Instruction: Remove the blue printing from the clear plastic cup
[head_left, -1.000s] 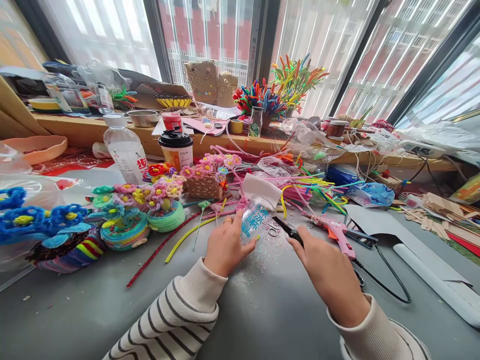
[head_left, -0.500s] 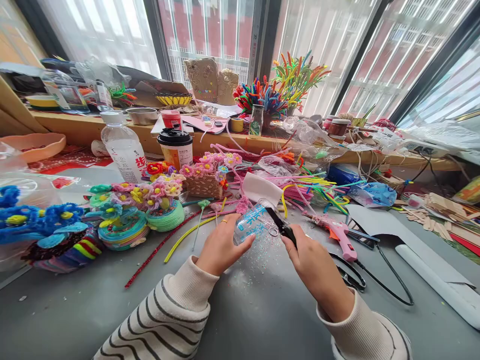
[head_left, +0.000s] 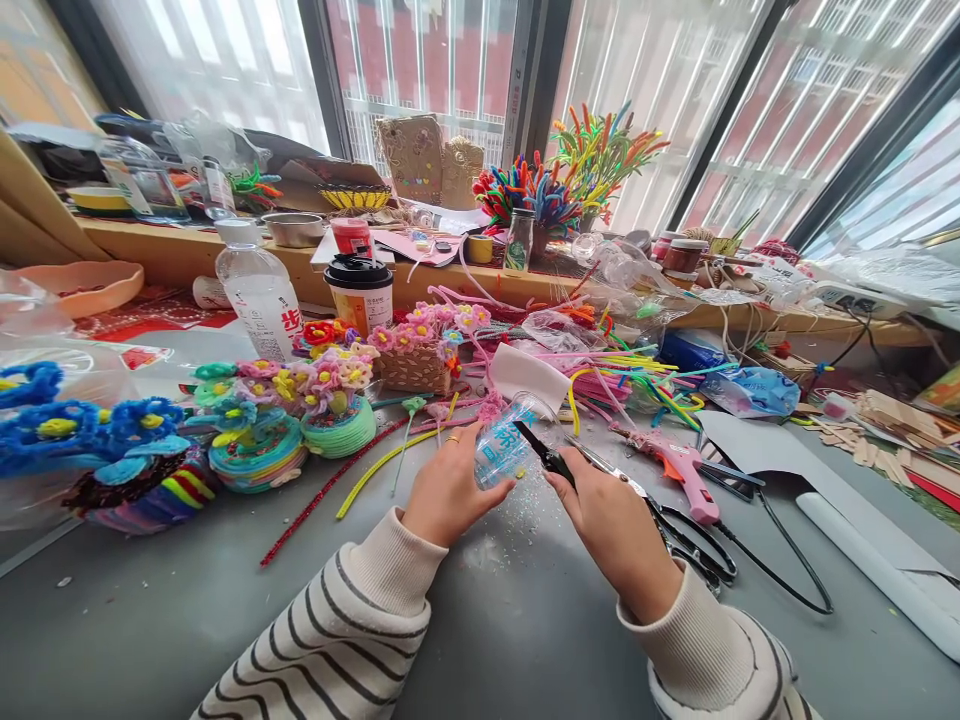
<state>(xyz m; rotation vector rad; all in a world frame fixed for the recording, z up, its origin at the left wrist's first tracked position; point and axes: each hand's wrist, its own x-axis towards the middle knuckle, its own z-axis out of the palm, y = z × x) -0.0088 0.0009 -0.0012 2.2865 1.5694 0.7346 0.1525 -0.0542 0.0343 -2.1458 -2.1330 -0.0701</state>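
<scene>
Blue-lettered clear plastic cup (head_left: 495, 455) is held tilted by the L hand (head_left: 448, 487), fingers curled around it, thumb along the near side. Black cutter w/ narrow dark blade (head_left: 553, 462) is gripped by the R hand (head_left: 613, 525), fingers closed around the handle; blade is pointed at the cup, contact can't be told. Shiny glitter specks (head_left: 519, 520) are scattered btwn the hands on the smooth grey tabletop (head_left: 517, 660). R of the R hand, metal scissors w/ black loop handles (head_left: 675, 514) are partly covered by it; farther R, a pink plastic glue gun (head_left: 684, 472) is laid. L of the L hand, a bent yellow fuzzy stem (head_left: 373, 472) & a red tinsel stem (head_left: 328, 493) are laid.
</scene>
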